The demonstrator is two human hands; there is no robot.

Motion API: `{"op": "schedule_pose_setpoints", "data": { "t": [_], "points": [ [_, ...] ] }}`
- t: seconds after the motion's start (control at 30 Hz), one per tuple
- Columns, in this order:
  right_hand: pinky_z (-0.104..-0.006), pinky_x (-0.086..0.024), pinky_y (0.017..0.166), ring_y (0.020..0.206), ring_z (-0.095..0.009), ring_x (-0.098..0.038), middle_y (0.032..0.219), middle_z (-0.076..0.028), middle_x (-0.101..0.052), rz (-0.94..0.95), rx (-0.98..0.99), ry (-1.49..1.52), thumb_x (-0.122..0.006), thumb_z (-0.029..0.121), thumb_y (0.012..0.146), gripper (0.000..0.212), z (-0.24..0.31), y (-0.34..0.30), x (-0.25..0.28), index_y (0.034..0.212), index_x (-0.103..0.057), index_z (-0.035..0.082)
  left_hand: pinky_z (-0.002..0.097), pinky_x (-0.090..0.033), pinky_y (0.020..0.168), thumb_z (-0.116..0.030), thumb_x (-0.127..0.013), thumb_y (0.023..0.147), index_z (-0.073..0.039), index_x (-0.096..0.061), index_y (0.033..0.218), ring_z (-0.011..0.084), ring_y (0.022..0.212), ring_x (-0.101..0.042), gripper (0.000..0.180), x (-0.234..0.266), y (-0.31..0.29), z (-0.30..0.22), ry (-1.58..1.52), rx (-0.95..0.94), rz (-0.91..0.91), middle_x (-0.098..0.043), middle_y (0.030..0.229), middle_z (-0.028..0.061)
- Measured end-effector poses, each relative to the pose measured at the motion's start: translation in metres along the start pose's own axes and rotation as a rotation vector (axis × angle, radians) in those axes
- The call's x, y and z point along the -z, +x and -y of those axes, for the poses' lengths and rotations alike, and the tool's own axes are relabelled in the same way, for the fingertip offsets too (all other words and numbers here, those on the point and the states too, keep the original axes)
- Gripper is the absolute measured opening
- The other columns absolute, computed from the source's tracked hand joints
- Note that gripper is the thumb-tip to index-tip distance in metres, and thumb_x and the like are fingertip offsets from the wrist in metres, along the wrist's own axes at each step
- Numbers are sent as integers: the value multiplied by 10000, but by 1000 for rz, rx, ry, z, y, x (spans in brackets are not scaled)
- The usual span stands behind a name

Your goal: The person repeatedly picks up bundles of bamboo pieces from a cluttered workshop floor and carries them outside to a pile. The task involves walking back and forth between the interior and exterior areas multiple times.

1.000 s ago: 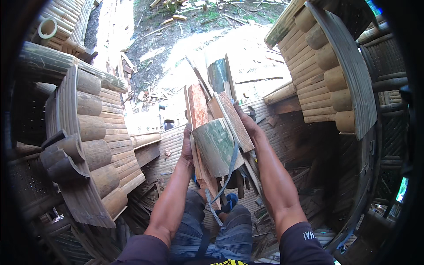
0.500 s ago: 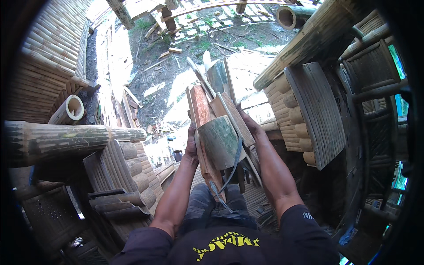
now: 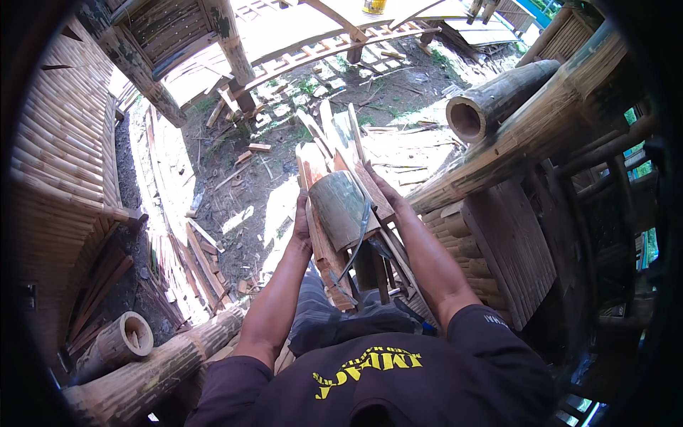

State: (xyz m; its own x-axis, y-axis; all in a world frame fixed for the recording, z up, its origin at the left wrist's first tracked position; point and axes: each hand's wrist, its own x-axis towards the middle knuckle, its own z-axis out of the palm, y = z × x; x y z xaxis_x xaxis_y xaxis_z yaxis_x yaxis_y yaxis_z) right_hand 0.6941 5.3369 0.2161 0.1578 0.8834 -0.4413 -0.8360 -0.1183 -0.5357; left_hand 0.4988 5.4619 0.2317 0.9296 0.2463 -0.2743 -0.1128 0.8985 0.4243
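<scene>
Between my two hands is a bundle of wood scraps (image 3: 318, 245), held up in front of my body. A wide split piece of greenish bamboo (image 3: 339, 210) lies on top, among reddish boards and thin slats. A grey strap (image 3: 364, 231) runs over its right side and dangles below. My left hand (image 3: 302, 222) presses against the bundle's left side. On the right side my right hand (image 3: 385, 189) grips it, the fingers partly hidden behind the wood.
A cut bamboo pole (image 3: 466, 117) and a long beam (image 3: 526, 146) stand at the right. Another hollow bamboo end (image 3: 135, 334) lies lower left beside a pole (image 3: 163, 359). Scrap boards (image 3: 206, 267) litter the ground ahead. A bamboo slat wall (image 3: 64, 149) rises at left.
My view has moved forward, past the bamboo poles at both sides, and more of the yard shows ahead. Both hands still hold the bundle, which stays in front of me.
</scene>
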Motion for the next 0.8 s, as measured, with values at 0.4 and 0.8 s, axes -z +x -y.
{"op": "schedule_pose_setpoints", "data": {
  "t": [0.4, 0.8],
  "points": [
    [-378, -534, 940, 1124, -230, -619, 1317, -140, -571, 9, 505, 230, -417, 553, 972, 666, 139, 196, 96, 1431, -420, 71, 475, -485, 992, -525, -603, 880, -78, -525, 1339, 289, 1120, -613, 646, 36, 317, -112, -130, 484, 189, -619, 1249, 143],
    [-356, -499, 997, 1188, -212, -581, 1386, -110, -526, -140, 829, 387, -418, 435, 1016, 559, 410, 228, 283, 1447, -404, 79, 467, -523, 954, -668, -510, 873, -75, -444, 1397, 297, 1128, -616, 795, -102, 712, -79, 290, 774, 379, -578, 1296, 167]
  ]
}}
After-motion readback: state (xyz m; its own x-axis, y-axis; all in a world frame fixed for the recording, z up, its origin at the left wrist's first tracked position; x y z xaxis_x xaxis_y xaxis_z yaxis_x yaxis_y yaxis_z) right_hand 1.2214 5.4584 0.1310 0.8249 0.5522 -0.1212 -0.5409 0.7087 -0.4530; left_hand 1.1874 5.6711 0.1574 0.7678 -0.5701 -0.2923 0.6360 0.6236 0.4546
